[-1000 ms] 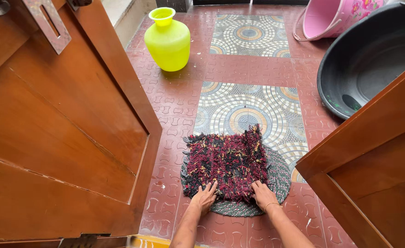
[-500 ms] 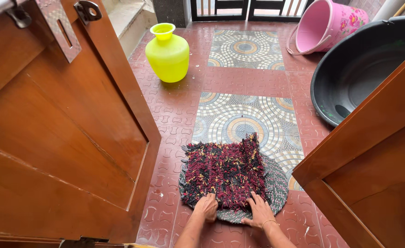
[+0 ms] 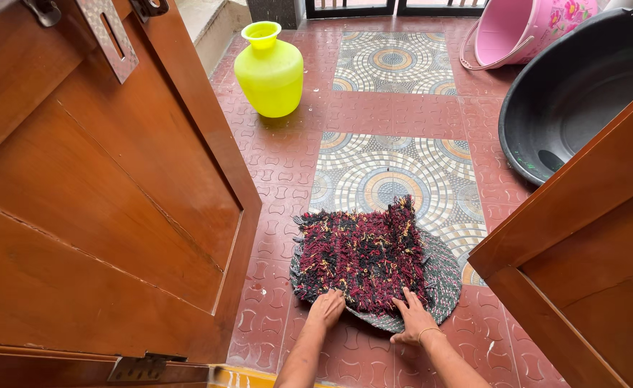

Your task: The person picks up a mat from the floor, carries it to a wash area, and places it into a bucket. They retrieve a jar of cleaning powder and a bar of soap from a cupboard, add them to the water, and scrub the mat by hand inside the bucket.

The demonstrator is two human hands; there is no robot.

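A shaggy red and black mat (image 3: 363,251) lies on top of a round dark braided mat (image 3: 442,276) on the tiled floor. My left hand (image 3: 326,309) rests with curled fingers on the shaggy mat's near left edge. My right hand (image 3: 415,318) lies flat with fingers spread on the near edge, over the rim of the round mat. A thin bangle sits on my right wrist. Neither hand has lifted anything off the floor.
A wooden door leaf (image 3: 101,201) stands open on the left, another (image 3: 589,244) on the right. A yellow plastic pot (image 3: 270,70) stands on the floor beyond. A big black tub (image 3: 546,115) and a tipped pink bucket (image 3: 517,29) are at the far right.
My hands stay at the mat's near edge; the left fingers have curled and the right hand has flattened. The view has shifted slightly.
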